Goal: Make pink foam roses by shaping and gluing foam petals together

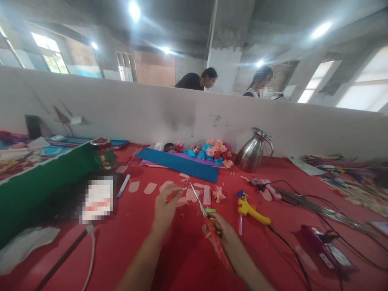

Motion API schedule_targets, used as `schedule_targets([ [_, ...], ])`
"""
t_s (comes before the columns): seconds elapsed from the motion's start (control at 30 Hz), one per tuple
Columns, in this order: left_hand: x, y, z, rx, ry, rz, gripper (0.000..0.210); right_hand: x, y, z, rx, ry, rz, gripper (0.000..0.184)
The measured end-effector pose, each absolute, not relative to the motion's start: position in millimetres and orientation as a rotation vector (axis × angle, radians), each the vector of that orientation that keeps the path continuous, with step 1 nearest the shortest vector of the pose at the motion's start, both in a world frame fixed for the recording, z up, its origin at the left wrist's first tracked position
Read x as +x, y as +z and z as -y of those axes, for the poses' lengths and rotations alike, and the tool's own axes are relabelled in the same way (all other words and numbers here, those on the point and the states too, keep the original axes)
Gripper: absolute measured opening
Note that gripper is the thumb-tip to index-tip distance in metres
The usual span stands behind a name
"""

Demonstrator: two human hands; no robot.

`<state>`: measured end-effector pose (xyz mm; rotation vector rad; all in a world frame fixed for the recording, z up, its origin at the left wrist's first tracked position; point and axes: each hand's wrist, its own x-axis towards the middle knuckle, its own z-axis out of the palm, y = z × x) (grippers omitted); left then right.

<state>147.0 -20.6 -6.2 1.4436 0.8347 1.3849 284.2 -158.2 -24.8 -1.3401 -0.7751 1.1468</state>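
So the red-handled scissors (pixel 197 200) are in the right hand (pixel 220 229), fingers wrapped round the handles, blades angled away over the red table (pixel 184 262). The left hand (pixel 166 204) is just left of the tips, thumb and fingers bent toward each other; it's kinda blurry there, so I can't tell whether they're pinching a scrap or how far apart they are.

Right around the blades it's crowded: pink pieces (pixel 207 195) scattered ahead, plus a bright green bit (pixel 210 210) by the right hand. Behind those, a long blue sheet (pixel 178 165) lies across, with a bunch of paper flowers (pixel 216 150) past it and a metal jug (pixel 250 152) to their right.

Elbow room on the right isn't great: yellow glue gun (pixel 254 213) near that hand, its black cord (pixel 291 250) trailing toward the table edge, then a purple power strip (pixel 324 250). Over left, there's a lidded jar (pixel 104 155) beside a green panel (pixel 51 190), and a white cable (pixel 91 254) runs toward the near edge.
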Motion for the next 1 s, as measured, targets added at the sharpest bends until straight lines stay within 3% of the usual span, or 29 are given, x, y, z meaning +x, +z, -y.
schedule_targets([
  [0.23,145.4,-11.7,17.4,1.269,1.338,-0.701,0.009,275.0,-8.1,172.3,-2.012,0.548,1.44,0.046],
  [0.37,145.4,-13.7,17.2,1.212,1.258,-0.709,0.01,272.9,-5.9,178.9,-2.115,0.302,1.738,0.049],
  [0.5,146.7,-12.7,19.6,1.189,1.194,-0.681,0.009,277.9,9.2,174.3,-1.992,0.287,1.826,0.042],
  [0.67,151.5,-8.0,25.3,1.202,1.072,-0.628,0.007,278.9,29.1,125.0,-1.624,0.381,1.426,0.032],
  [0.83,155.5,-5.7,30.1,1.229,1.004,-0.592,0.008,269.9,19.4,83.3,-1.319,0.544,1.216,0.016],
  [1.0,157.1,-9.6,29.4,1.279,1.012,-0.662,0.012,271.2,8.0,79.7,-1.27,0.599,1.057,0.016],
])
